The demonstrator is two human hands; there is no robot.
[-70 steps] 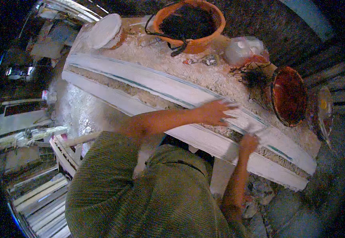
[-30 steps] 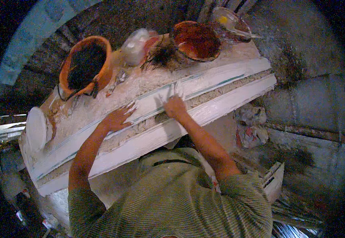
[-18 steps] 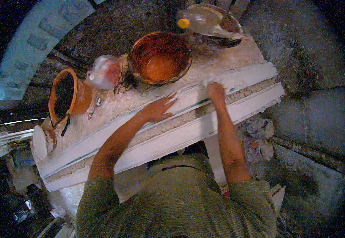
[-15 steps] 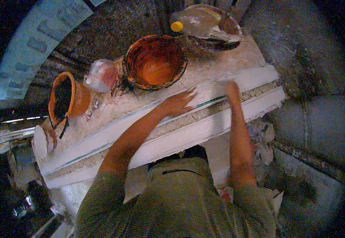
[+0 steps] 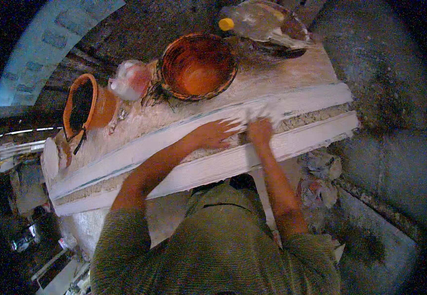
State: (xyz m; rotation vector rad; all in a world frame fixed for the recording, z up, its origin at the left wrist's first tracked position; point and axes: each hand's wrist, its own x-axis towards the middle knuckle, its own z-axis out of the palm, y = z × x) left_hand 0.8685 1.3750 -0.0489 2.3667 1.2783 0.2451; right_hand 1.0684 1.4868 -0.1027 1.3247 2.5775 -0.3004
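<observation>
A long white plaster-like moulding (image 5: 213,172) lies across the table, its two smooth white bands separated by a rough, grainy channel. My left hand (image 5: 214,134) rests over the far band and channel near the middle, fingers stretched out and whitened at the tips. Just right of it, my right hand (image 5: 260,130) is closed over the channel. A blurred pale shape shows beyond its knuckles; whether this is a held tool or smeared material, I cannot tell. Thin greenish streaks run along the far band.
Beyond the moulding on the table (image 5: 272,73) stand an orange bucket (image 5: 83,110) tipped sideways, a knotted plastic bag (image 5: 131,81), a round orange-brown tub (image 5: 196,69) and a basin (image 5: 299,27) with a yellow-capped clear bottle (image 5: 255,22) on it. Crumpled bags (image 5: 319,191) lie by the right.
My right hand has slid left and nearer to me along the moulding, coming close to my left hand. My left hand stays outstretched. The view has shifted slightly.
</observation>
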